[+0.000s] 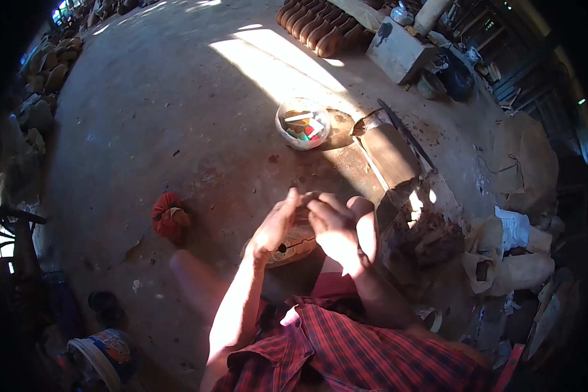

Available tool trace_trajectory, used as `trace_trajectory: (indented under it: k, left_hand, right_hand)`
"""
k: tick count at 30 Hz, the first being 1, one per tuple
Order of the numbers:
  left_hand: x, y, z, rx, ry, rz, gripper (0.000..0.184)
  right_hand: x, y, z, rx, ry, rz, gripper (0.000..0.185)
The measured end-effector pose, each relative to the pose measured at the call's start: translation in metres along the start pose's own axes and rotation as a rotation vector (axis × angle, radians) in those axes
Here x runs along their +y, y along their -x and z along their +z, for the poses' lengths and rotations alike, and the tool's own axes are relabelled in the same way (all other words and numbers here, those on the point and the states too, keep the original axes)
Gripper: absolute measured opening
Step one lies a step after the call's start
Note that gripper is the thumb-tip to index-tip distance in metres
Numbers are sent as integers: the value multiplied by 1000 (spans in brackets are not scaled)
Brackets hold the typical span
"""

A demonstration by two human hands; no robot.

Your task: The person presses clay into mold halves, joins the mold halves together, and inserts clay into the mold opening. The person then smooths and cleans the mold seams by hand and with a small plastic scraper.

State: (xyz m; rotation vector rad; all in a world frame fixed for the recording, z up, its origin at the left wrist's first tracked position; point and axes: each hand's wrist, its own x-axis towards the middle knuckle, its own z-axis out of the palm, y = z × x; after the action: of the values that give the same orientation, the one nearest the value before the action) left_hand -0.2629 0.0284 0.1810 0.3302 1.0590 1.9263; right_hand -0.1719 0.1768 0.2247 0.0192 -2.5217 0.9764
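My left hand and my right hand meet in front of me, fingers curved toward each other. Whatever lies between them, if anything, is hidden by the fingers and shadow. Below them, between my legs, is a round tan disc with a dark hole near its left side and a crack-like line. My hands and wrists cover much of it, and I cannot tell whether they touch it.
A white tub with tools and coloured pieces stands ahead. A brown clay-like block lies to the right, near a dark bar. A red cloth bundle sits left. A bucket is at lower left; curved brown pieces are stacked behind.
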Motion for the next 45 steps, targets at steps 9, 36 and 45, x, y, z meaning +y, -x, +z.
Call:
trace_trajectory:
  k: [9,36,45]
  left_hand:
    - [30,1,0,309,-467,-39,53]
    - [-154,66,-27,984,-1206,95,38]
    - [-159,65,-25,1001,-1252,125,38]
  right_hand:
    - [112,84,-176,464,588,655,30]
    - [65,138,147,-184,-188,568,65]
    - [64,134,150,-184,-222,587,63]
